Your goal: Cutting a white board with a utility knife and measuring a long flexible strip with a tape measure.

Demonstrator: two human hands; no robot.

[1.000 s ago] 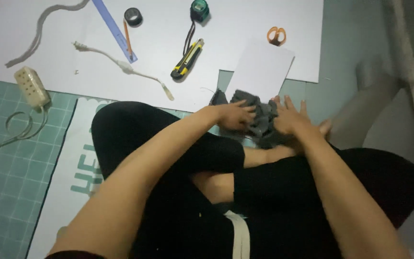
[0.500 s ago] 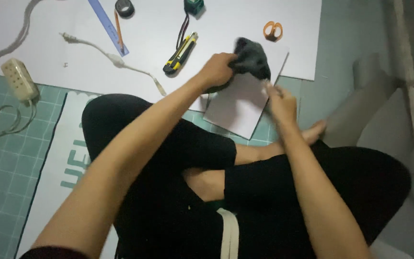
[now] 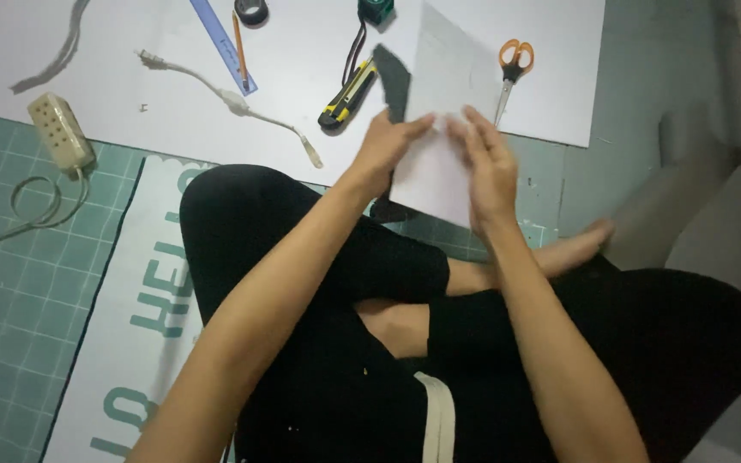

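Both hands are up in front of the person, and they hold one white sheet of paper (image 3: 439,163) between them. The left hand (image 3: 385,146) pinches the sheet's left edge with its fingers bent around it. The right hand (image 3: 484,159) lies on the front of the sheet with its fingers close together and pressed flat on the paper. The sheet is lifted and tilted — its top corner points up toward the scissors and its bottom corner hangs down over the person's knee. A dark grey cloth (image 3: 392,81) peeks out just behind the sheet's left edge, near the left hand; whether the hand grips it too cannot be told.

The person sits cross-legged on the floor in black trousers (image 3: 302,257), with a bare foot (image 3: 572,249) sticking out to the right. Under the legs lies a green cutting mat (image 3: 19,283) with a grid. Past the knees is a big white board (image 3: 130,94). On it lie orange-handled scissors (image 3: 512,64), a yellow and black utility knife (image 3: 349,93), a blue ruler (image 3: 223,45) with a pencil beside it, a roll of black tape (image 3: 251,11) and a thin white cable (image 3: 233,103). A cream power strip (image 3: 61,131) sits at the board's left edge — its cord loops onto the mat.
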